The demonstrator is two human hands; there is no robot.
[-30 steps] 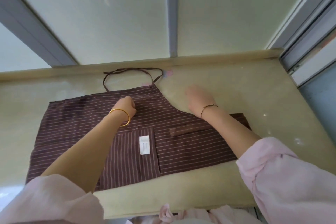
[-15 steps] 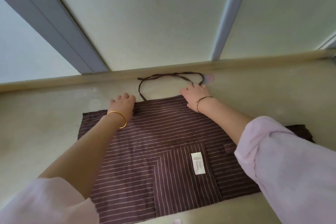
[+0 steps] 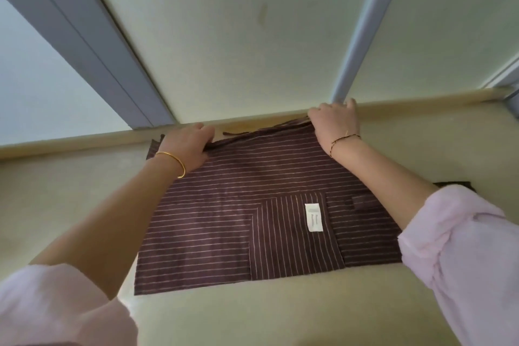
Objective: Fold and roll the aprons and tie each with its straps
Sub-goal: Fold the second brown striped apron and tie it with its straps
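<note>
A dark brown apron (image 3: 241,205) with thin pale stripes lies flat on the beige table (image 3: 275,312), its pocket and white label (image 3: 314,217) facing up. My left hand (image 3: 187,146) grips the apron's far edge at the left. At the far right corner my right hand (image 3: 334,121) holds the same edge, close to the wall ledge. A piece of brown strap (image 3: 236,133) shows between the two hands. Part of the apron's right side is hidden under my right forearm.
A raised beige ledge (image 3: 84,142) runs along the table's far edge below frosted window panels with grey frames (image 3: 356,45). A dark bit of fabric (image 3: 455,185) pokes out beyond my right sleeve. Bare tabletop lies in front of the apron.
Both hands have moved to the apron's far edge and taken hold of it. The neck loop that lay spread beyond the bib is now mostly out of sight.
</note>
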